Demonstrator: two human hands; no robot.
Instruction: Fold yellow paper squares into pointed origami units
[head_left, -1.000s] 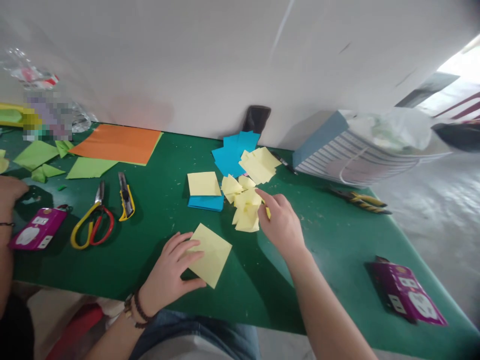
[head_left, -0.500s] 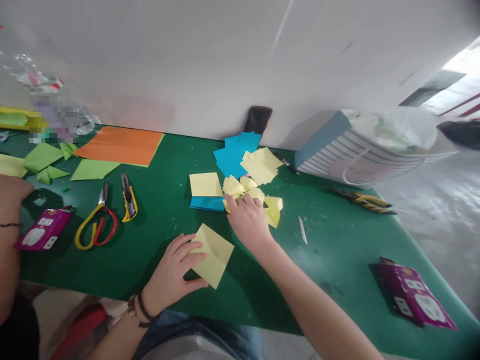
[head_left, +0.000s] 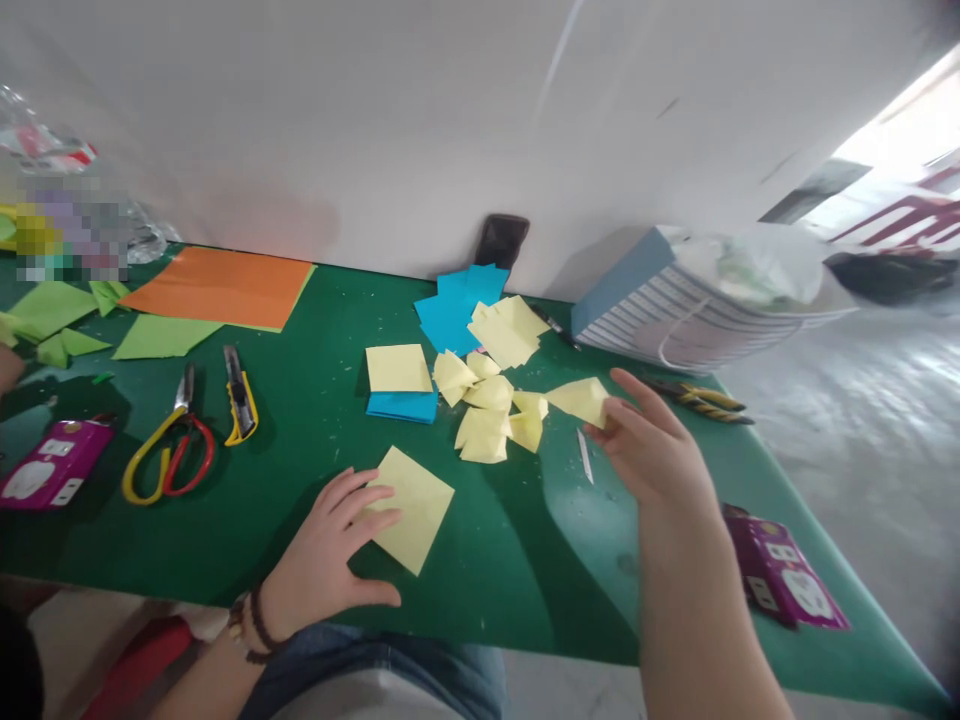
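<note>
"Right grip, quick?"
"Closed on something. Right hand (head_left: 654,450) pinches a folded piece (head_left: 579,399), yellow, between thumb and fingers, narrow end pointing left."
"Where's the piece?"
"Just right of the folded pile (head_left: 486,432), also yellow. Tip sits next to the closest bit; can't tell if they touch. Thin blade (head_left: 585,457) lies near, on the bench (head_left: 300,420). Pliers (head_left: 705,401) just beyond the hand."
"Left?"
"Left hand (head_left: 326,555) has an open grip: fingers spread, fingertips over the left corner of a yellow sheet (head_left: 420,515), lying flat in front of the person."
"Middle, back?"
"Stack (head_left: 399,368), yellow on blue, left of the pile. Past the pile, fanned yellow slips (head_left: 510,332) overlap blue slips (head_left: 450,308). Phone (head_left: 502,238) leans on the wall (head_left: 360,120). Striped bag (head_left: 630,300) to the right."
"Far left?"
"Cutter (head_left: 241,400), scissors (head_left: 182,412), purple box (head_left: 56,465). Orange sheet (head_left: 217,288) behind."
"Far right?"
"Second box (head_left: 787,575), also purple, partly behind the right forearm."
</note>
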